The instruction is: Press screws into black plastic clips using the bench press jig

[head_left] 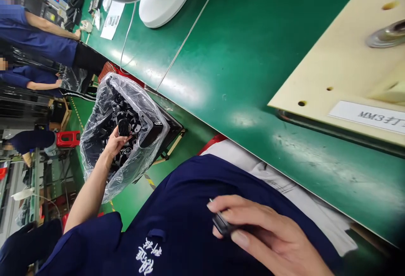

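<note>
My left hand (115, 143) reaches into a bin lined with clear plastic. Its fingers are closed on a black, ribbed, round part (124, 127). Around it in the plastic-lined bin (155, 135) lie many similar black parts (126, 151), some finned. My right hand (268, 229) is in front of my navy shirt, thumb and fingers pinching a small black piece (222, 224). A thin metal tip shows at the fingertips; whether it belongs to that piece I cannot tell.
A green workbench (234, 57) runs along the right, bearing a cream fixture plate (316, 65) with a label and a fan (167, 2). White cloth (247, 158) lies by the bench edge. Co-workers in navy (47, 36) are at the left, near a red stool (68, 138).
</note>
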{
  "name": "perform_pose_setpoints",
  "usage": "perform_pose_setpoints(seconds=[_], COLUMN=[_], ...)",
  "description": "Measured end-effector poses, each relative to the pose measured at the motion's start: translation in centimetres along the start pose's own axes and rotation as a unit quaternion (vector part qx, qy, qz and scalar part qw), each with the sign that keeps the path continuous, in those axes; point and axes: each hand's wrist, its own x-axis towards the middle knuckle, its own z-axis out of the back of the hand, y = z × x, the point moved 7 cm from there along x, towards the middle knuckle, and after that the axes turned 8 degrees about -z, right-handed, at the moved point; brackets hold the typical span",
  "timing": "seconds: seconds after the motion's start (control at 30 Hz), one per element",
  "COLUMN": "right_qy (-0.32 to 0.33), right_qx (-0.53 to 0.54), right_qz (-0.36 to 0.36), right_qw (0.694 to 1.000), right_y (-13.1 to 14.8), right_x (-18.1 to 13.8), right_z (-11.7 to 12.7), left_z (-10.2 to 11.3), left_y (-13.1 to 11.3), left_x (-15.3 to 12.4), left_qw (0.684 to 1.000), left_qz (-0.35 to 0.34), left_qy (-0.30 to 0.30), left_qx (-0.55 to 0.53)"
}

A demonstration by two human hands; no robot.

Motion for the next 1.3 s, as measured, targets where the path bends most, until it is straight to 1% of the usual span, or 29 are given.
perform_pose_setpoints(seconds=[0.07, 0.1, 0.2, 0.23, 0.27, 0.33, 0.37, 0.4, 0.47, 0.57, 0.63, 0.7, 0.73, 0.77, 0.8, 0.83, 0.87, 0.9, 0.93, 1.0, 1.03, 1.07, 1.1, 1.17, 1.23, 1.3], right_qy=[0.020, 0.010, -0.025, -0.031, -0.037, -0.055, -0.069, -0.084, -0.115, -0.147, -0.149, -0.151, -0.171, -0.210, -0.264, -0.320, -0.362, -0.379, -0.366, -0.296, -0.266, -0.253, -0.254, -0.278, -0.315, -0.353], right_qx=[-0.027, -0.042, -0.056, -0.045, -0.029, 0.007, 0.023, 0.037, 0.056, 0.066, 0.056, 0.022, -0.006, -0.040, -0.073, -0.101, -0.120, -0.127, -0.124, -0.099, -0.084, -0.068, -0.053, -0.033, -0.024, -0.019], right_qz=[0.025, 0.045, 0.097, 0.109, 0.116, 0.117, 0.114, 0.109, 0.098, 0.096, 0.106, 0.125, 0.134, 0.140, 0.141, 0.135, 0.121, 0.100, 0.078, 0.039, 0.028, 0.028, 0.036, 0.061, 0.087, 0.096], right_qw=[0.999, 0.998, 0.993, 0.993, 0.992, 0.992, 0.991, 0.990, 0.987, 0.982, 0.982, 0.980, 0.976, 0.967, 0.951, 0.932, 0.916, 0.911, 0.919, 0.949, 0.960, 0.965, 0.965, 0.958, 0.945, 0.931], right_y=[0.5, 1.0, 2.6, 3.0, 3.3, 3.4, 3.2, 2.9, 2.1, 1.3, 1.1, 1.0, 1.0, 1.0, 0.9, 0.8, 0.5, 0.2, -0.2, -1.0, -1.2, -1.1, -0.8, 0.4, 2.3, 4.5], right_x=[1.6, 2.0, 2.0, 1.8, 1.5, 1.0, 0.7, 0.4, -0.3, -1.0, -1.2, -1.3, -1.4, -1.6, -1.9, -2.3, -2.6, -2.7, -2.5, -1.7, -1.5, -1.5, -1.5, -1.9, -2.4, -2.8], right_z=[-1.2, -1.4, -1.3, -1.2, -1.0, -0.6, -0.3, -0.1, 0.2, 0.4, 0.3, 0.0, 0.1, 0.3, 0.6, 1.1, 1.4, 1.5, 1.5, 1.0, 0.9, 0.9, 1.2, 1.9, 2.7, 3.8], left_z=[-2.1, -3.7, -9.7, -11.9, -14.1, -17.7, -18.9, -19.7, -20.7, -21.2, -21.3, -21.1, -21.0, -20.9, -20.8, -20.7, -20.6, -20.6, -20.6, -21.1, -21.5, -22.1, -22.8, -24.3, -25.7, -26.7], left_y=[-2.8, -4.1, -6.9, -7.4, -7.9, -8.5, -8.7, -9.0, -9.5, -10.0, -10.2, -10.4, -10.4, -10.3, -10.2, -10.1, -9.9, -9.8, -9.8, -10.2, -10.7, -11.4, -12.3, -14.6, -17.1, -19.1], left_x=[-1.4, -2.4, -5.9, -7.4, -9.0, -12.1, -13.4, -14.3, -15.4, -16.1, -16.3, -16.5, -16.6, -16.7, -16.8, -16.9, -17.0, -17.0, -17.1, -17.3, -17.5, -17.8, -18.2, -19.4, -20.9, -22.0], left_qw=[0.998, 0.995, 0.981, 0.971, 0.954, 0.911, 0.890, 0.876, 0.862, 0.859, 0.864, 0.873, 0.874, 0.875, 0.874, 0.873, 0.873, 0.874, 0.874, 0.870, 0.866, 0.859, 0.849, 0.819, 0.785, 0.762], left_qz=[-0.042, -0.058, -0.072, -0.068, -0.060, -0.044, -0.039, -0.040, -0.054, -0.085, -0.109, -0.142, -0.158, -0.171, -0.181, -0.188, -0.194, -0.201, -0.210, -0.243, -0.264, -0.289, -0.317, -0.384, -0.450, -0.494], left_qy=[0.025, 0.047, 0.144, 0.193, 0.258, 0.379, 0.425, 0.455, 0.485, 0.495, 0.486, 0.465, 0.458, 0.453, 0.451, 0.449, 0.447, 0.443, 0.438, 0.428, 0.425, 0.423, 0.423, 0.425, 0.422, 0.412], left_qx=[-0.042, -0.062, -0.110, -0.124, -0.138, -0.156, -0.158, -0.155, -0.137, -0.096, -0.069, -0.042, -0.031, -0.020, -0.009, 0.001, 0.010, 0.017, 0.022, 0.020, 0.014, 0.006, -0.005, -0.035, -0.062, -0.074])
